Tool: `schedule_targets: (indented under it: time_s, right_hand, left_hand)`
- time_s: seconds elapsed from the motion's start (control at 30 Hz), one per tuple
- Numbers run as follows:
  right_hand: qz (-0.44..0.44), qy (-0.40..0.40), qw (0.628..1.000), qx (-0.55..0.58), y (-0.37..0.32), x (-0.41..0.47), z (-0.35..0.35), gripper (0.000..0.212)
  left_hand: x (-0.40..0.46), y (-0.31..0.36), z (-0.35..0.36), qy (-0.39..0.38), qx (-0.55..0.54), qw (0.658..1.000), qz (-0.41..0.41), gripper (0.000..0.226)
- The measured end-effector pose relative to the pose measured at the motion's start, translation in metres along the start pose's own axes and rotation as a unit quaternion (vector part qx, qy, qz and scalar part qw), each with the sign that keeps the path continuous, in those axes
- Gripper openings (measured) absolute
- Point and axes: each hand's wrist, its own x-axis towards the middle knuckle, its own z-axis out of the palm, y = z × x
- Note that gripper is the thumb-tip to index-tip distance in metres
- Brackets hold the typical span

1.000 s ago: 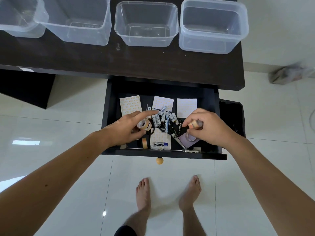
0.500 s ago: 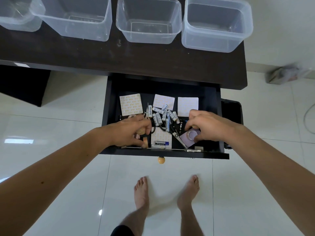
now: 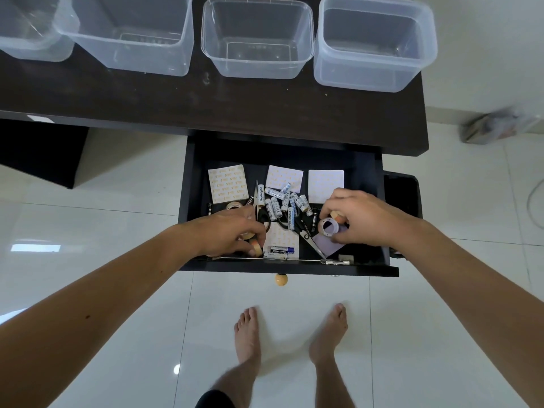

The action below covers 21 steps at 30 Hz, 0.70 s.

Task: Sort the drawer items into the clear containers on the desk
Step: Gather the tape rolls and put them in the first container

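The open black drawer holds sticker sheets, a heap of white batteries, scissors and tape rolls. My left hand is down at the drawer's front left, fingers closed around small tan tape rolls. My right hand is at the front right, pinching a clear tape roll with a tan roll behind it. Several clear containers stand in a row on the dark desk: far left, tall, middle, right.
A loose tape roll lies at the drawer's left. A battery pack rests by the front rail. The drawer's wooden knob sticks out above my bare feet. A crumpled bag lies on the white tile at right.
My left hand slid toward the drawer's front left and closed on tape rolls. My right hand dipped to the purple sheet and now holds a clear roll up beside the tan one.
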Motion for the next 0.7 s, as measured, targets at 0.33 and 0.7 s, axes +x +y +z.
schedule_targets:
  time_s: [0.33,0.7]
  right_hand:
    - [0.027,0.048,0.99,0.129,-0.007,-0.007,-0.006,0.044]
    - [0.004,0.043,0.997,0.067,0.007,0.006,-0.028,0.052]
  left_hand:
    - [-0.005,0.003,-0.007,0.108,-0.13,0.986,-0.014,0.018]
    - [-0.001,0.003,-0.01,0.111,-0.197,0.973,-0.039,0.036]
